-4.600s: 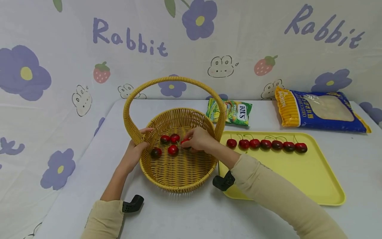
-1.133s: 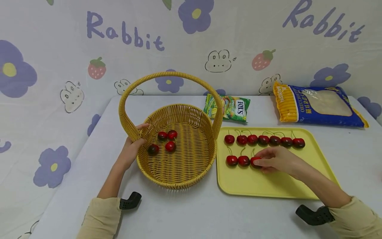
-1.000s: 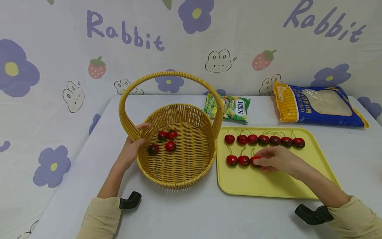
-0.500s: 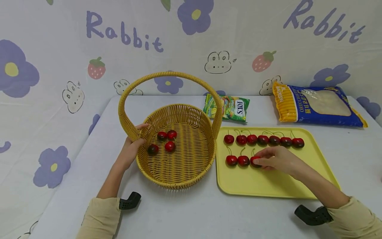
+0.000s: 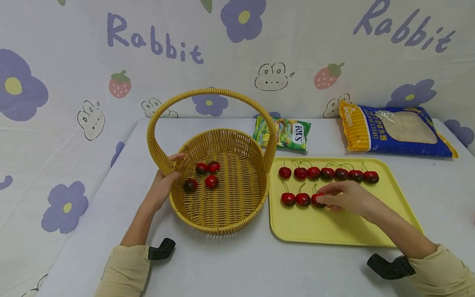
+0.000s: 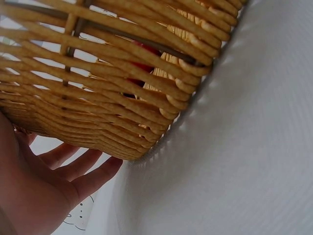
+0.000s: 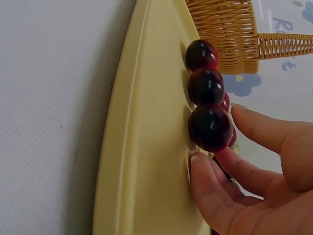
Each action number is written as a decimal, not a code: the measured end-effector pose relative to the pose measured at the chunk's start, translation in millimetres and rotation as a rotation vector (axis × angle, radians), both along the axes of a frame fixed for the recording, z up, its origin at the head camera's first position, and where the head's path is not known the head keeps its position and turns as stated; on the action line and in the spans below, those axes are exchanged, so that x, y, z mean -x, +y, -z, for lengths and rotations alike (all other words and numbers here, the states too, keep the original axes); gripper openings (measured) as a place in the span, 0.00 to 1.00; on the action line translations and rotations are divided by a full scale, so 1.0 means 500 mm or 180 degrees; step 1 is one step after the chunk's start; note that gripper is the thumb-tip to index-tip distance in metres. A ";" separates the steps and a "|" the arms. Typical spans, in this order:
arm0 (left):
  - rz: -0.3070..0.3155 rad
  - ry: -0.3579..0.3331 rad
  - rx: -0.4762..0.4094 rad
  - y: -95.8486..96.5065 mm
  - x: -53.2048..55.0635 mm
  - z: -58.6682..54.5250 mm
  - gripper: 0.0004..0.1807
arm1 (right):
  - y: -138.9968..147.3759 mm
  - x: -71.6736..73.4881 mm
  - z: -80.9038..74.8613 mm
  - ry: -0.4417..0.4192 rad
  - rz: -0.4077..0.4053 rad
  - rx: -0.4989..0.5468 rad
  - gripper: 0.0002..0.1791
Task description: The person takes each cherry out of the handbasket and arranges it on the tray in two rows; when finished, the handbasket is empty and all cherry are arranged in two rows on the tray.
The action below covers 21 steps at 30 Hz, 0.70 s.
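Note:
My left hand (image 5: 162,185) holds the left side of a round wicker basket (image 5: 222,227) below its tall handle. In the left wrist view its fingers (image 6: 100,177) lie along the outer weave. Inside the basket, several dark red cherries (image 5: 212,181) sit toward the left. On the yellow tray (image 5: 315,231), my right hand (image 5: 350,198) pinches a cherry (image 5: 317,201) at the right end of a front row of three. Its fingertips and thumb are around that cherry in the right wrist view, low over the tray. Stems of the front row point away from me.
Behind the front row, a longer row of cherries (image 5: 327,174) runs along the tray's far side. A green snack packet (image 5: 283,134) lies behind the basket and tray. At the back right is a blue and yellow pasta bag (image 5: 397,132). A printed cloth hangs behind the table.
Since the oldest frame, my right hand has gone from inside the basket to the tray, and one cherry has left the basket. Over the last second, both hands stay nearly still.

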<state>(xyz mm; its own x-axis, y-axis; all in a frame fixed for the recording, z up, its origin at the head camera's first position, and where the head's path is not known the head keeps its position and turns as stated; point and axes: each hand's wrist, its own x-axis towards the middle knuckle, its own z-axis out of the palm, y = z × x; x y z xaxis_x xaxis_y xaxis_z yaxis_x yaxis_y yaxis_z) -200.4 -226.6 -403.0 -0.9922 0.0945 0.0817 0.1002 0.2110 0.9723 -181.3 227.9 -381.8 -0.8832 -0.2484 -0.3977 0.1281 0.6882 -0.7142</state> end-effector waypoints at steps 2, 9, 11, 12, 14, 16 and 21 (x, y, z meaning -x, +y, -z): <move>-0.0001 -0.0001 0.0000 0.000 -0.001 0.000 0.28 | 0.004 0.001 -0.001 0.0012 0.0008 -0.0006 0.27; 0.0004 0.0003 0.0000 0.000 0.001 0.002 0.27 | 0.022 0.010 -0.023 -0.0047 -0.0026 0.0145 0.32; 0.0004 0.0005 0.0001 0.000 0.001 0.003 0.27 | 0.029 0.012 -0.039 -0.0055 -0.0136 0.0266 0.33; 0.0001 0.0005 0.0003 0.000 0.002 0.003 0.27 | 0.032 0.014 -0.047 -0.0069 -0.0203 0.0332 0.34; -0.0006 0.0007 0.0009 0.000 0.002 0.003 0.27 | 0.034 0.015 -0.065 -0.0099 -0.0342 0.0481 0.32; -0.0012 0.0014 0.0017 0.000 0.002 0.003 0.27 | 0.032 0.018 -0.081 -0.0135 -0.0478 0.0619 0.30; -0.0016 0.0021 0.0023 -0.001 0.002 0.004 0.27 | 0.004 0.027 -0.106 -0.0339 -0.0647 0.1085 0.29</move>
